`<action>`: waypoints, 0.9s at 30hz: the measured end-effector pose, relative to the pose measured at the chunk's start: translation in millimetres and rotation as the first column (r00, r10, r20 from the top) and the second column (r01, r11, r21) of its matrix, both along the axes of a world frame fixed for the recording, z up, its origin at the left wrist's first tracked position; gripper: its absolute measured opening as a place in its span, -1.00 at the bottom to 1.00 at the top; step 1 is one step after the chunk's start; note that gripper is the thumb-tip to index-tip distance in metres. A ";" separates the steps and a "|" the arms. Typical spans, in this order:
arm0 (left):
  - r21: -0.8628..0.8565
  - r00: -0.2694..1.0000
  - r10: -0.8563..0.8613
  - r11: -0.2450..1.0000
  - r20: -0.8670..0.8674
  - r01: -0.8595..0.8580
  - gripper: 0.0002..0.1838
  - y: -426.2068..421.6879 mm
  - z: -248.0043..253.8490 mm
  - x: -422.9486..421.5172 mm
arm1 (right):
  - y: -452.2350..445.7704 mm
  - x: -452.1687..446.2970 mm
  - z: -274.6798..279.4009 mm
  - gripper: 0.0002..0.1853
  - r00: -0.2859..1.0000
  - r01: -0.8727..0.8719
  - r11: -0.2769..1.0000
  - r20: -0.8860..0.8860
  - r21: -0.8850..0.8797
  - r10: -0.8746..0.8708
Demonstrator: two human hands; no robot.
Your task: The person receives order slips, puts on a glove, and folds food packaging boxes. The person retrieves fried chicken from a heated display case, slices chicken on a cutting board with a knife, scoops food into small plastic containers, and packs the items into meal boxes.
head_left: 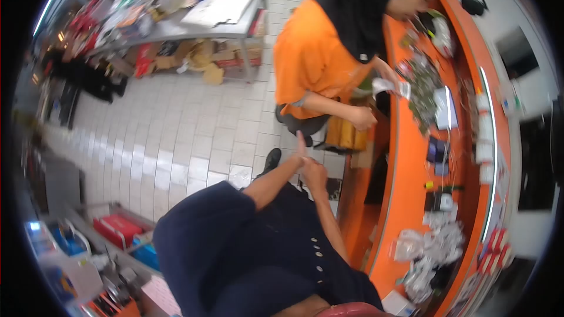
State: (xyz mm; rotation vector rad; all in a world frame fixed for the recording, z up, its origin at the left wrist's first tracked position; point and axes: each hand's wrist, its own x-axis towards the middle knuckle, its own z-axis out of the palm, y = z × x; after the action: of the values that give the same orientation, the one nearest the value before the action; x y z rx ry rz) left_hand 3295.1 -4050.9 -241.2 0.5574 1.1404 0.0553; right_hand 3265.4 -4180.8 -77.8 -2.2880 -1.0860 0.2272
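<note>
My two hands meet in front of my dark navy shirt [247, 246], held over the gap before the counter. My left hand [301, 151] has fingers stretched out, pointing away from me, and no object shows in it. Curled fingers of my right hand [315, 171] press against the base of my left hand; whether anything is inside them is hidden. Just beyond my hands a person in an orange shirt [314, 53] leans toward the orange counter [389, 199]. One hand of that person holds a small white paper [402, 89] above the counter.
Along the counter lie a heap of small green packets [424, 97], a white box [445, 108], dark devices [437, 149] and crumpled plastic bags [437, 243]. A cluttered table [235, 29] stands across the tiled floor [188, 117]. A red case [117, 230] sits at lower left.
</note>
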 end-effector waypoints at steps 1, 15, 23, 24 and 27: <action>-0.033 0.999 0.021 0.999 -0.050 -0.023 0.00 -3.6 5.5 -17.6 | -2.5 -10.7 -4.6 -0.70 0.996 -0.015 0.998 -0.082 0.055 0.019; 0.231 0.995 -0.102 0.967 -0.023 0.105 -0.47 45.5 -10.0 -236.4 | 37.5 -138.6 -47.9 -0.54 0.851 -0.237 0.969 -0.467 0.067 0.241; -0.049 0.943 -0.221 0.970 0.249 0.240 -0.46 139.9 -6.8 -248.8 | 115.5 -186.5 -38.1 -0.59 0.935 -0.265 0.960 -0.269 -0.093 0.232; 0.027 0.938 -0.267 0.963 0.220 0.268 -0.57 153.6 -23.0 -259.4 | 131.9 -195.0 -29.2 -0.60 0.926 -0.319 0.935 -0.260 -0.153 0.273; 0.078 0.891 -0.431 0.902 0.144 0.424 -0.63 190.2 -44.0 -310.8 | 169.0 -231.8 -36.2 -0.65 0.908 -0.392 0.851 -0.296 -0.350 0.297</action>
State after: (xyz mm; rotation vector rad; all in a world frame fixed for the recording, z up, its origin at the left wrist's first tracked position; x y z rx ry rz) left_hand 2984.3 -3860.7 -285.2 0.8209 0.8425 -0.2542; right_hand 3033.6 -4011.8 -114.0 -2.3091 -1.4270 0.9210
